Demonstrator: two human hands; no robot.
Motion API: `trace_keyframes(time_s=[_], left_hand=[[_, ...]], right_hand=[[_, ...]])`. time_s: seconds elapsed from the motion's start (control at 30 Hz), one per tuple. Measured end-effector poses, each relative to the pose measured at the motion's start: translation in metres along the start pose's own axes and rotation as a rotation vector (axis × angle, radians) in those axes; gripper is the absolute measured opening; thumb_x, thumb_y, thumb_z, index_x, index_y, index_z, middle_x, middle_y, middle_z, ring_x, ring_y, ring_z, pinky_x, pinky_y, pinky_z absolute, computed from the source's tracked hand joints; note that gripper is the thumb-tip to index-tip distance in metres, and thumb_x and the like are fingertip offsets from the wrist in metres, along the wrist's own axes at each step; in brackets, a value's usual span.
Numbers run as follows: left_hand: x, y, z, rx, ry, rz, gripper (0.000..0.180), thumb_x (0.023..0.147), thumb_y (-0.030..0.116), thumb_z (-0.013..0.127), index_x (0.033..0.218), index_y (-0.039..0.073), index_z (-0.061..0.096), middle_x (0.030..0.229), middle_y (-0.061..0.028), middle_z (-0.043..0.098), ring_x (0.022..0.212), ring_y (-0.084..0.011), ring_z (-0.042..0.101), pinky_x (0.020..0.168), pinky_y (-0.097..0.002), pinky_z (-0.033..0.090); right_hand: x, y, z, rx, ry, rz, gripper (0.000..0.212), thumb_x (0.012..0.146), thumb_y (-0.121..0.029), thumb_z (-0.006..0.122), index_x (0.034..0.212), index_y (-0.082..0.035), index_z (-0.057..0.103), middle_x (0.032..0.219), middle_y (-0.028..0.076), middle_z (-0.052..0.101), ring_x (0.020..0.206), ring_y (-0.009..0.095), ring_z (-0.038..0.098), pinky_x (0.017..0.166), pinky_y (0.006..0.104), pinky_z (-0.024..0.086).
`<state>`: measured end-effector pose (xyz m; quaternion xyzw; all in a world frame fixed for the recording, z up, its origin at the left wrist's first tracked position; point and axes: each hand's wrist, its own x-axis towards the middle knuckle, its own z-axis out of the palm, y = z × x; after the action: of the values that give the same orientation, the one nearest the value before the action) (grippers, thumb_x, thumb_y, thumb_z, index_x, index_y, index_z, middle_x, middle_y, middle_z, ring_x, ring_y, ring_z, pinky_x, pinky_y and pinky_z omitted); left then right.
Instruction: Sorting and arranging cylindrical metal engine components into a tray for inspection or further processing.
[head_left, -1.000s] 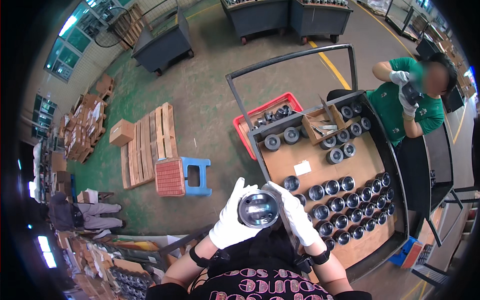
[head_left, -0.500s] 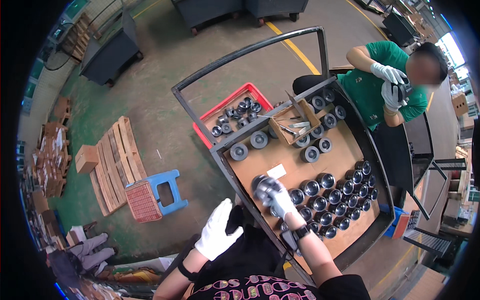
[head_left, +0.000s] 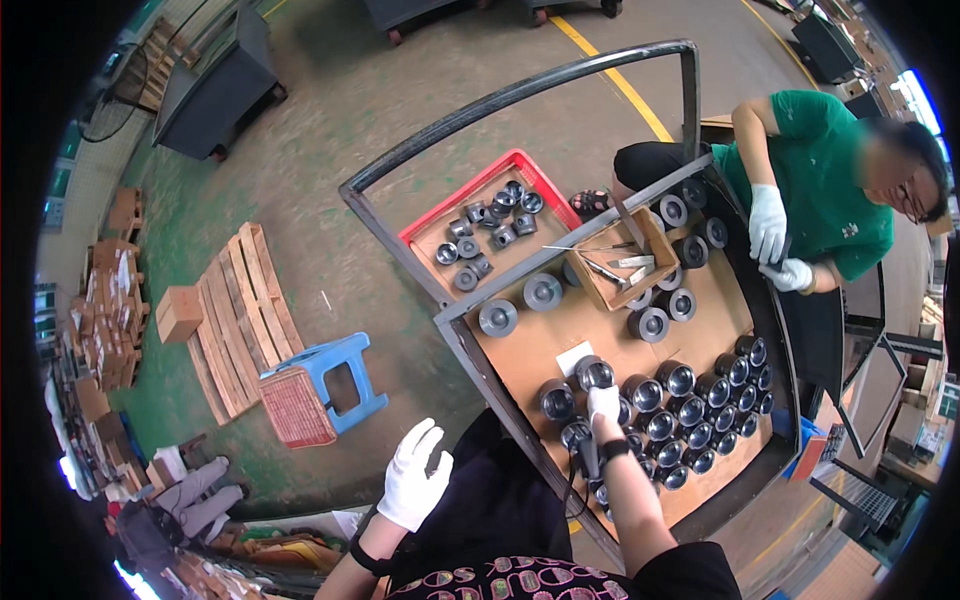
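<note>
Now the table (head_left: 560, 350), a metal-framed cart topped with brown cardboard, carries rows of round metal cylinder parts (head_left: 690, 410). Beside it on the floor stands a red crate (head_left: 425, 232) with smaller parts, and on the table sits a small cardboard box (head_left: 655, 262) of tools. My right hand (head_left: 603, 402), gloved white, closes on one shiny cylinder part (head_left: 594, 373) at the near rows. My left hand (head_left: 415, 476) hangs open, fingers spread, holding nothing, apart from the table.

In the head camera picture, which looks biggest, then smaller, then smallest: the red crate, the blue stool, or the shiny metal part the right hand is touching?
Largest to smallest, as they look:
1. Red crate
2. Blue stool, somewhat smaller, though a red basket leans against it
3. Shiny metal part under the right hand, clearly smallest
</note>
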<state>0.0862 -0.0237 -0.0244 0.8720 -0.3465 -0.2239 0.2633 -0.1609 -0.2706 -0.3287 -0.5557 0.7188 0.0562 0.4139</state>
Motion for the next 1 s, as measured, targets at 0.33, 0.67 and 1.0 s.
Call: trace_keyframes(time_s=[0.33,0.67,1.0], left_hand=[[-0.001,-0.007,0.005,-0.025,-0.014,-0.04,0.03,0.08,0.013,0.07,0.107,0.002,0.067,0.12,-0.0176,0.061,0.105,-0.0348,0.063,0.092,-0.0402,0.052],[-0.084,-0.042,0.007,0.0,0.051,-0.264,0.032,0.082,0.016,0.068,0.111,0.001,0.067,0.123,-0.0164,0.061,0.108,-0.0333,0.062,0.096,-0.0397,0.05],[-0.099,-0.088,0.075,-0.61,0.15,-0.506,0.05,0.096,0.039,0.055,0.136,0.009,0.053,0.142,-0.0162,0.049,0.134,-0.0308,0.043,0.111,-0.0392,0.035]], right_hand=[[-0.006,-0.15,0.129,0.238,-0.249,-0.217,0.067,0.089,-0.034,0.062,0.142,0.0,0.04,0.115,0.028,0.063,0.104,0.039,0.064,0.092,0.0424,0.051],[-0.053,-0.175,0.116,0.127,-0.32,-0.152,0.036,0.084,-0.025,0.056,0.11,-0.001,0.062,0.088,0.02,0.07,0.069,0.029,0.07,0.063,0.0384,0.055],[-0.214,-0.132,-0.01,-0.162,-0.436,-0.618,0.059,0.086,-0.024,0.06,0.141,-0.01,0.046,0.118,0.02,0.065,0.111,0.035,0.062,0.096,0.0404,0.048]])
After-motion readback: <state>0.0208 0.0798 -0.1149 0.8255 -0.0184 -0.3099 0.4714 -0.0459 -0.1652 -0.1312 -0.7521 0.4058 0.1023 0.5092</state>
